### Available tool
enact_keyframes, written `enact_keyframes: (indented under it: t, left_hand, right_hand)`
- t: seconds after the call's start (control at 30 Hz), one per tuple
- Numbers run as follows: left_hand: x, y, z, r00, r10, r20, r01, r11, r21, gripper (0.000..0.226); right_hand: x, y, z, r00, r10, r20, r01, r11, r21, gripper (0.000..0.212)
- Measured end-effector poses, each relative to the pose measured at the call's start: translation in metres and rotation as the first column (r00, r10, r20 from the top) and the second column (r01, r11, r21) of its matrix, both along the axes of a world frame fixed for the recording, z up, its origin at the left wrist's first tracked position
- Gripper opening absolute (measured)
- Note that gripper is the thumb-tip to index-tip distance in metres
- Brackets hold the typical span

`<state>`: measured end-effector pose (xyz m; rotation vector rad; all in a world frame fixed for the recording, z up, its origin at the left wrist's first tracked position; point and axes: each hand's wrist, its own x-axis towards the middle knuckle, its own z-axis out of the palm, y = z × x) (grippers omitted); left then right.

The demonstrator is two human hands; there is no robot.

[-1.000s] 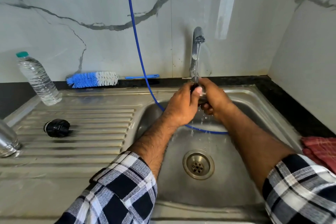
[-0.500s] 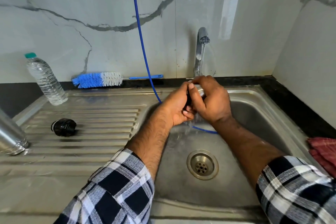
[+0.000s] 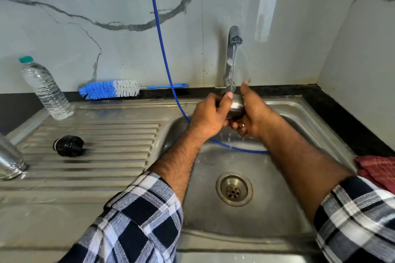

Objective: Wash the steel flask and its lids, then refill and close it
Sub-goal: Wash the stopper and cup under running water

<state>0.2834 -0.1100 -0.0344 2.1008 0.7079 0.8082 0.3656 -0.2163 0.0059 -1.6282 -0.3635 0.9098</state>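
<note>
A big steel sink (image 3: 303, 113) fills most of the view, with a ridged draining side on the left and a deep bowl with a round drain (image 3: 234, 188) on the right. Over the bowl, the left hand (image 3: 210, 116) and the right hand (image 3: 254, 113) meet under the tap (image 3: 232, 57), and water runs down on them. Between them is a small shiny steel lid (image 3: 236, 105); the grip of each hand is curled tight around it, left thumb on top. The steel flask (image 3: 9, 159) stands at the far left edge of the draining side, only partly in view. A clear water bottle (image 3: 46, 88) with a green cap stands near the wall. A blue and white bottle brush (image 3: 111, 89) lies along the wall. A black lid (image 3: 68, 146) lies on its side on the ridges. A thin blue hose (image 3: 162, 49) hangs down into the bowl. A red cloth (image 3: 378, 168) sits at the right.
</note>
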Motion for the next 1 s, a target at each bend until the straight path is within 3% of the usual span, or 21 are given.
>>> enact_keyframes:
  t: [0.03, 0.07, 0.1, 0.13, 0.17, 0.2, 0.27, 0.37, 0.43, 0.53, 0.6, 0.67, 0.73, 0.77, 0.83, 0.87, 0.9, 0.93, 0.97, 1.0]
  left_hand:
    - [0.0, 0.002, 0.002, 0.999, 0.027, 0.04, -0.019, 0.979, -0.201, 0.056]
    - [-0.001, 0.004, 0.006, 0.997, 0.045, 0.064, -0.013, 0.904, -0.428, 0.056]
    - [-0.004, 0.005, 0.01, 0.996, 0.037, 0.077, 0.019, 0.783, -0.621, 0.054]
    - [-0.008, 0.007, 0.014, 0.996, 0.002, 0.094, 0.07, 0.655, -0.752, 0.052]
    - [-0.011, 0.01, 0.014, 0.992, -0.04, 0.118, 0.121, 0.541, -0.832, 0.05]
    - [-0.014, 0.01, 0.017, 0.985, -0.082, 0.151, 0.172, 0.434, -0.884, 0.05]
    - [-0.015, 0.01, 0.019, 0.971, -0.161, 0.178, 0.22, 0.308, -0.926, 0.051]
    - [-0.011, -0.002, 0.022, 0.968, -0.183, 0.171, 0.222, 0.309, -0.925, 0.054]
    - [-0.007, -0.011, 0.024, 0.979, -0.097, 0.181, 0.204, 0.36, -0.91, 0.054]
    - [-0.004, -0.017, 0.022, 0.985, 0.002, 0.172, 0.136, 0.604, -0.786, 0.05]
    - [-0.002, -0.014, 0.017, 0.989, 0.017, 0.148, 0.068, 0.832, -0.551, 0.052]
    - [-0.001, -0.007, 0.009, 0.994, -0.013, 0.109, 0.043, 0.96, -0.275, 0.051]
    - [-0.002, 0.002, 0.001, 0.996, -0.049, 0.077, 0.058, 0.991, -0.122, 0.046]
    - [-0.003, 0.006, -0.002, 0.995, -0.062, 0.084, 0.069, 0.993, -0.093, 0.046]
    - [-0.003, 0.01, -0.003, 0.986, -0.064, 0.152, 0.089, 0.982, -0.167, 0.053]
    - [-0.003, 0.009, 0.001, 0.981, -0.029, 0.19, 0.083, 0.955, -0.285, 0.055]
    - [-0.004, 0.008, 0.005, 0.978, 0.035, 0.204, 0.059, 0.898, -0.436, 0.053]
    - [-0.006, 0.009, 0.009, 0.975, 0.102, 0.199, 0.036, 0.805, -0.592, 0.05]
    - [-0.009, 0.01, 0.012, 0.974, 0.126, 0.189, 0.052, 0.687, -0.725, 0.047]
    - [-0.013, 0.014, 0.014, 0.979, 0.099, 0.176, 0.087, 0.58, -0.81, 0.045]
  right_hand:
    - [-0.001, -0.001, -0.002, 0.987, 0.011, 0.161, -0.013, 1.0, 0.009, 0.086]
    - [-0.002, -0.001, -0.006, 0.905, -0.01, 0.424, -0.007, 0.999, 0.038, 0.082]
    - [-0.001, -0.001, -0.012, 0.687, -0.039, 0.725, -0.015, 0.998, 0.067, 0.074]
    - [0.001, -0.001, -0.019, 0.384, -0.025, 0.923, -0.085, 0.994, 0.062, 0.068]
    - [0.001, 0.002, -0.026, 0.142, -0.015, 0.99, -0.166, 0.985, 0.039, 0.064]
    - [0.004, 0.004, -0.031, -0.005, -0.018, 1.0, -0.202, 0.979, 0.016, 0.061]
    - [0.004, 0.006, -0.037, -0.104, -0.091, 0.99, -0.154, 0.985, 0.074, 0.052]
    - [0.0, 0.007, -0.039, -0.092, -0.244, 0.965, -0.029, 0.97, 0.242, 0.037]
    - [-0.003, 0.01, -0.038, 0.035, -0.303, 0.952, 0.042, 0.952, 0.302, 0.034]
    - [-0.004, 0.018, -0.034, 0.314, -0.358, 0.88, 0.152, 0.933, 0.325, 0.036]
    - [-0.005, 0.021, -0.027, 0.504, -0.314, 0.805, 0.195, 0.949, 0.249, 0.041]
    - [-0.005, 0.019, -0.015, 0.733, -0.243, 0.636, 0.199, 0.97, 0.141, 0.045]
    - [-0.004, 0.011, -0.004, 0.94, -0.142, 0.309, 0.145, 0.989, 0.012, 0.049]
    - [-0.001, 0.006, -0.001, 0.988, -0.066, 0.137, 0.072, 0.997, -0.039, 0.056]
    - [0.005, -0.002, -0.002, 0.998, 0.057, -0.017, -0.058, 0.994, -0.088, 0.08]
    - [0.007, -0.002, -0.004, 0.996, 0.085, 0.038, -0.08, 0.991, -0.109, 0.091]
    - [0.008, -0.002, -0.008, 0.976, 0.077, 0.203, -0.053, 0.991, -0.123, 0.094]
    - [0.007, -0.001, -0.011, 0.895, 0.036, 0.444, 0.009, 0.995, -0.098, 0.092]
    - [0.007, 0.0, -0.016, 0.711, -0.024, 0.703, 0.055, 0.998, -0.021, 0.083]
    - [0.006, 0.001, -0.022, 0.461, -0.058, 0.886, 0.012, 0.998, 0.059, 0.071]
